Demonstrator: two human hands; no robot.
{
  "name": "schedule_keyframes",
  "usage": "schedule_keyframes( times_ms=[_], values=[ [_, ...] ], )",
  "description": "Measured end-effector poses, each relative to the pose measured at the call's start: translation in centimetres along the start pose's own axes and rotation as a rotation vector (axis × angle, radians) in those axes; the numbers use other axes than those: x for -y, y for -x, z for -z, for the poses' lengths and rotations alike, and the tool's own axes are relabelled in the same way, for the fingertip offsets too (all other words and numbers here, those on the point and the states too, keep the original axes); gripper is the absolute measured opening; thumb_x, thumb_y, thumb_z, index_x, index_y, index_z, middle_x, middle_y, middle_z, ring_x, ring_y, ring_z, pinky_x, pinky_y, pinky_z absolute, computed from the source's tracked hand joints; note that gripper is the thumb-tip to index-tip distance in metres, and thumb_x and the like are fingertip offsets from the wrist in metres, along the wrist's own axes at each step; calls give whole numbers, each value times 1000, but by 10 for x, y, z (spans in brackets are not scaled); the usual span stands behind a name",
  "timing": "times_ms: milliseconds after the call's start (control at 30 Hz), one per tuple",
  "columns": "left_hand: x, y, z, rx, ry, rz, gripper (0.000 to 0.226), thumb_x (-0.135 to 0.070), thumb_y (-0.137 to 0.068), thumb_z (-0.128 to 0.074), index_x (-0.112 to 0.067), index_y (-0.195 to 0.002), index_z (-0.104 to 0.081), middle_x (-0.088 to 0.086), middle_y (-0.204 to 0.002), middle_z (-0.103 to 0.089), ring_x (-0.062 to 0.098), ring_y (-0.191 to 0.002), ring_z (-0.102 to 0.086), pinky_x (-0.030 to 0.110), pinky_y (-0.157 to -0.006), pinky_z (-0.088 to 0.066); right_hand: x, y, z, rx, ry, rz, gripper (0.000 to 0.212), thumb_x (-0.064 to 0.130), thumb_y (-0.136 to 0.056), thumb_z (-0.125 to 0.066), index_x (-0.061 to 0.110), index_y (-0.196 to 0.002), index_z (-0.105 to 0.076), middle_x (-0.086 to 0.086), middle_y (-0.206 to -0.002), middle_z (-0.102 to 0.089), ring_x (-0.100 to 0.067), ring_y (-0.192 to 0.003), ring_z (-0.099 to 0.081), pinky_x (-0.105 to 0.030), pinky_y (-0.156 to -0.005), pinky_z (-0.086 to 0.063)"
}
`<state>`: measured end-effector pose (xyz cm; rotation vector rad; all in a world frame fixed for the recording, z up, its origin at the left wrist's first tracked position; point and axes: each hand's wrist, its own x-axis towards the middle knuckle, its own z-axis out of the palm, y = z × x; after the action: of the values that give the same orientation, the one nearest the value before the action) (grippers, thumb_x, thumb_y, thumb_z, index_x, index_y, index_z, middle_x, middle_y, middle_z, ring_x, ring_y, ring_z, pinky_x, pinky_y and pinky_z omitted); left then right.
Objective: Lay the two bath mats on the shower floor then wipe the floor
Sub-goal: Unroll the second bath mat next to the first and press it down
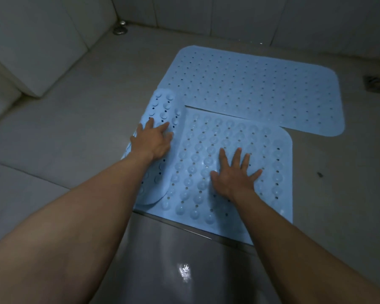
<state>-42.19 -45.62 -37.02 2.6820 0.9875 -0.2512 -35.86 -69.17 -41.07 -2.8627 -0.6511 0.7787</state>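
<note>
Item: 2 pale blue perforated rubber bath mats, rounded corners, on grey tiled shower floor (79,128).
- Far mat (257,88): flat, upper right of frame, bare floor around it.
- Near mat (235,137): centre, suction cups up, left edge curled over.
- Left hand (154,141): fingers bent over the curl.
- Right hand (235,174): splayed flat, grasping nothing.
- Drain (377,83): right edge.

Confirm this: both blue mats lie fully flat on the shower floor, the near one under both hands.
Not quite. The head view shows the far mat flat, but the near mat is folded over at its left end, under the left hand. The right hand presses its flat part.
</note>
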Motion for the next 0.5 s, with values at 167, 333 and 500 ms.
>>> schedule_keyframes(
  times_ms=[167, 333, 500],
  values=[
    [14, 11, -13, 68, -190, -69, 94, -68, -85, -60, -41, -158, -8, 6, -167, 17, 40, -152, 12, 64, -119, -9, 3, 5, -12, 110, -33, -31, 105, 91, -76, -31, 41, -152, 21, -5, -157, 39, -35, -146, 29, -73, -109, 10],
    [16, 14, -15, 56, -210, -103, 92, -62, -88, -61, -40, -158, -7, 8, -166, 19, 41, -151, 12, 66, -117, -7, -3, 7, -7, 127, -41, -58, 100, 88, -79, -35, 45, -152, 17, -5, -159, 36, -37, -147, 27, -71, -110, 10],
    [23, 12, -13, 36, -160, -135, 90, -64, -87, -60, -39, -158, -10, 9, -167, 12, 38, -153, 5, 64, -118, -14, -23, 11, -10, 98, -39, -103, 92, 86, -83, -32, 48, -153, 14, -8, -160, 33, -49, -144, 26, -61, -116, 12]
  ],
)
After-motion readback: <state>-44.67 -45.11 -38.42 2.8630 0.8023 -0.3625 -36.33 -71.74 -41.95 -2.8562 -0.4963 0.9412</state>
